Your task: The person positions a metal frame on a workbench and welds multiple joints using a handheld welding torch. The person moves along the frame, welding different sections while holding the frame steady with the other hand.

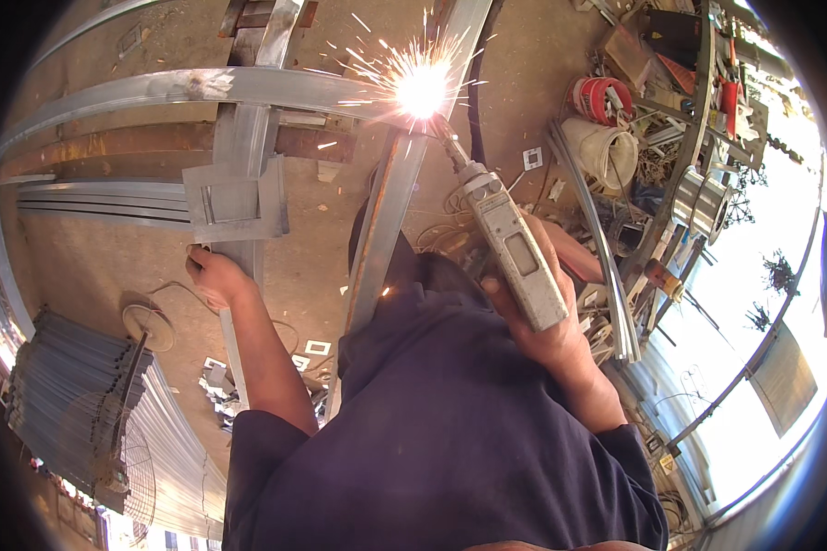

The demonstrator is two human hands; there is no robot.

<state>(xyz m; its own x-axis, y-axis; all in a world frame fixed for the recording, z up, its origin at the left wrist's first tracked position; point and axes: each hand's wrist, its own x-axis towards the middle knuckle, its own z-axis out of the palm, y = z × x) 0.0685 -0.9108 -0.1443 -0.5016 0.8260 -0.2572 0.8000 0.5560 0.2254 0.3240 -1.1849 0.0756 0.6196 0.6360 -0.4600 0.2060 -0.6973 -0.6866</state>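
The right hand (547,312) is wrapped tight around one grey welding tool (510,243). The left hand (213,278) grips one thin metal bar (244,156) to keep it steady. Farther out, the tool's tip touches the frame, and one bright spark burst (421,90) flies where two steel bars (381,220) meet. I think this joint is only partly done. One white bucket (606,151) sits off to the right.

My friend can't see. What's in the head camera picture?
A right hand holds a grey welding tool whose tip throws bright sparks on a metal frame. The left hand grips a frame bar. Scrap metal lies on the dirt floor.
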